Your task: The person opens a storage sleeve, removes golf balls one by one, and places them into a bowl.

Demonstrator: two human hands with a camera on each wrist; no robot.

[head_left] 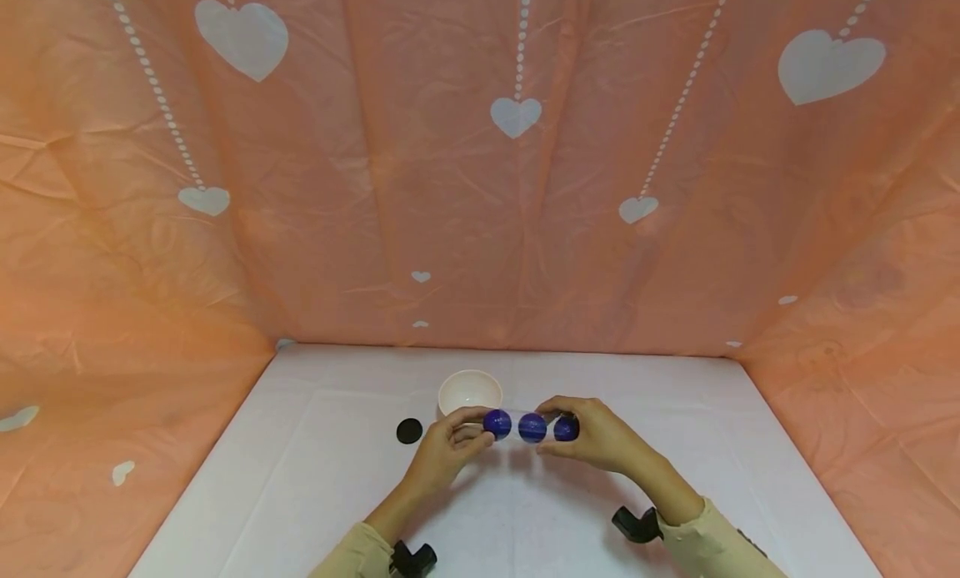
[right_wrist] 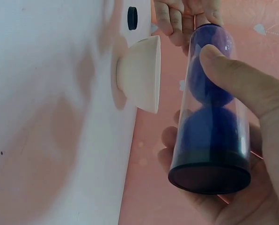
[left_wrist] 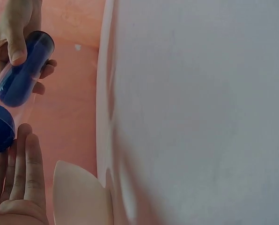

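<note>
A clear plastic tube (right_wrist: 242,117) with blue balls inside is held level between both hands in the head view. My right hand (head_left: 596,432) grips it near the end with the black cap (right_wrist: 209,178), thumb along one side and fingers round the other. At the opposite end my left hand (head_left: 442,453) pinches the outermost blue ball (head_left: 497,424) at the tube's mouth, thumb below and fingertips above. The middle blue ball (head_left: 532,428) shows through the wall, and another blue ball (head_left: 567,429) is partly covered by the right fingers.
A cream bowl (head_left: 470,388) stands on the white table (head_left: 337,478) just behind the hands. Left of it lies a round black lid (head_left: 408,430). An orange sheet with white hearts (head_left: 517,116) closes off the back and both sides.
</note>
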